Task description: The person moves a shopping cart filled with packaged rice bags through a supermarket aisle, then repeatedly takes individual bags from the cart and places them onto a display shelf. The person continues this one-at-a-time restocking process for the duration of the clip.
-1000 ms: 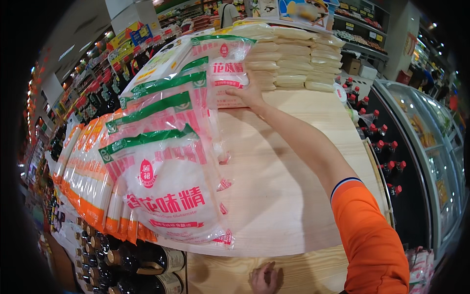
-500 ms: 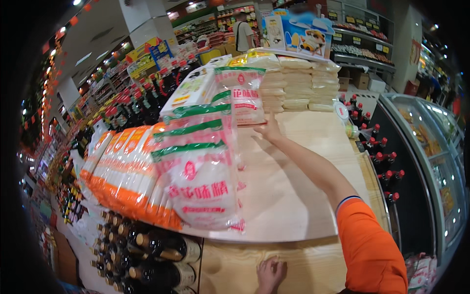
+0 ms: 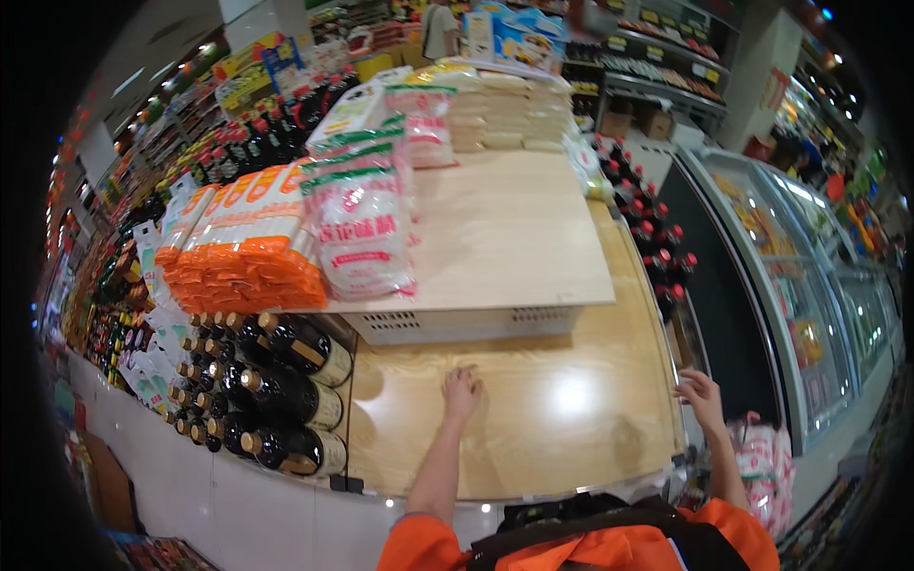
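My left hand (image 3: 462, 392) is over the lower wooden tabletop (image 3: 533, 438), holding nothing, its fingers loosely bent and a little apart. Toward the right edge of that tabletop my right hand (image 3: 703, 400) hangs with its fingers spread, holding nothing. A raised pale board (image 3: 505, 247) rests on a white slotted crate (image 3: 457, 325) beyond my hands. Clear pink-printed bags of white granules (image 3: 354, 233) with green top bands stand upright in a row along the board's left part. Beside them are packed orange-and-white bags (image 3: 249, 238).
Dark bottles with tan caps (image 3: 286, 395) crowd the table's left side. Stacked pale bags (image 3: 505, 109) stand at the board's far end. Red-capped bottles (image 3: 657, 238) line the right edge, next to a glass-topped freezer (image 3: 790, 285). Pink-white packages (image 3: 762, 466) sit low at the right. A person (image 3: 440, 30) stands far back.
My right hand has drawn back from the far bag to the table's right edge. The view has shifted, showing more of the lower tabletop. My left hand has moved forward over it.
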The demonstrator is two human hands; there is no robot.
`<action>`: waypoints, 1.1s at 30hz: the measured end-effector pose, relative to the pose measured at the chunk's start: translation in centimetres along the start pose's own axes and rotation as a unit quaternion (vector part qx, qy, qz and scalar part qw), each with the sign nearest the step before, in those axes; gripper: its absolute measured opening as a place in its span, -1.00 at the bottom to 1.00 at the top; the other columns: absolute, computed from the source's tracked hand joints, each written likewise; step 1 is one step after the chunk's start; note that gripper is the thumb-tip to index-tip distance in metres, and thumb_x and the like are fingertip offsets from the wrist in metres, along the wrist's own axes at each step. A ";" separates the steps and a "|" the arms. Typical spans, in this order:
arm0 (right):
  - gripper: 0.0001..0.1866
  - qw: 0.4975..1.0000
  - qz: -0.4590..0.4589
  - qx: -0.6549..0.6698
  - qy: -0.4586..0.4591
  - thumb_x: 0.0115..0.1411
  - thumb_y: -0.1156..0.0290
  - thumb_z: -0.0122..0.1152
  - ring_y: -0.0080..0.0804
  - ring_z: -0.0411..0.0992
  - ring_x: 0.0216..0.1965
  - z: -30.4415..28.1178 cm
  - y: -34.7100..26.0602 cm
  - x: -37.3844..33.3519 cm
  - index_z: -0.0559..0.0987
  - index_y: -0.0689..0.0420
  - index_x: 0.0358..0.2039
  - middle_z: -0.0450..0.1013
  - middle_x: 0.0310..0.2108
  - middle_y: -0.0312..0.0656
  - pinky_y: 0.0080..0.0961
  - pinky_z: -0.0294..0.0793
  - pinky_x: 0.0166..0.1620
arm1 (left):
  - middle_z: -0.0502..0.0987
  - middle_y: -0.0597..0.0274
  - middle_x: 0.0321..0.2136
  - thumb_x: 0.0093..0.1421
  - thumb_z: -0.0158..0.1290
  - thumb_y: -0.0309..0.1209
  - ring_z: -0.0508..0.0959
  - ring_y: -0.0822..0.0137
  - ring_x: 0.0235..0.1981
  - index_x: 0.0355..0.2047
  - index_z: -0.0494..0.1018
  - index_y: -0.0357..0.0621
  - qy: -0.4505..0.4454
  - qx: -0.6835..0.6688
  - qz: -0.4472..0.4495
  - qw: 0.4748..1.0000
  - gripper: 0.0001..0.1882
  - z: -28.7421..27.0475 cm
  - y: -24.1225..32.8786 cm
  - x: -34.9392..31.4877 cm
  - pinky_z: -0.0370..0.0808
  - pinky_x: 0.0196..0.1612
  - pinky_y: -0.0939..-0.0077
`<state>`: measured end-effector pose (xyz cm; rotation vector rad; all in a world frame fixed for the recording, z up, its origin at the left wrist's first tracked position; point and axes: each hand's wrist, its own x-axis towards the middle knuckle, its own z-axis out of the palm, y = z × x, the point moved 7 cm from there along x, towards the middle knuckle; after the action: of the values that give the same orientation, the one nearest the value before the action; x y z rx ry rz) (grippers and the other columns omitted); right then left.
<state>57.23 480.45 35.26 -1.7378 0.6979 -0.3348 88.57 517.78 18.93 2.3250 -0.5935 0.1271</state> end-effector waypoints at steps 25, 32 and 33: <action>-0.54 0.828 0.351 -0.081 0.430 -0.17 0.16 0.28 -0.14 0.46 -0.36 -24.0 52.9 -45.1 0.50 0.20 -0.29 0.47 -0.45 -0.03 -0.27 0.42 -0.22 | 0.50 0.07 -0.42 0.15 -0.02 -0.52 0.52 0.18 -0.40 -0.23 0.46 -0.20 -0.574 -0.238 0.246 0.744 -0.83 18.1 51.1 -44.4 0.41 -0.33 0.47; -0.67 0.745 0.280 -0.155 0.585 -0.01 0.23 0.19 -0.08 0.39 -0.28 -34.1 41.2 -48.6 0.45 0.19 -0.30 0.40 -0.35 -0.02 -0.12 0.33 -0.30 | 0.51 0.09 -0.41 0.14 -0.02 -0.53 0.53 0.22 -0.36 -0.21 0.45 -0.19 -0.615 -0.183 0.247 0.726 -0.81 19.9 53.9 -48.2 0.43 -0.29 0.48; -0.66 0.713 0.248 -0.254 0.605 -0.01 0.22 0.20 -0.10 0.38 -0.24 -35.5 38.3 -48.4 0.45 0.17 -0.29 0.39 -0.32 -0.04 -0.13 0.33 -0.30 | 0.51 0.09 -0.40 0.15 -0.02 -0.52 0.54 0.24 -0.37 -0.21 0.45 -0.21 -0.614 -0.176 0.240 0.731 -0.81 20.0 53.9 -48.4 0.43 -0.30 0.48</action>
<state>-11.07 476.75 15.50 -1.5468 2.3486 -0.9919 19.70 488.55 25.75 1.5377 -1.6597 -1.2723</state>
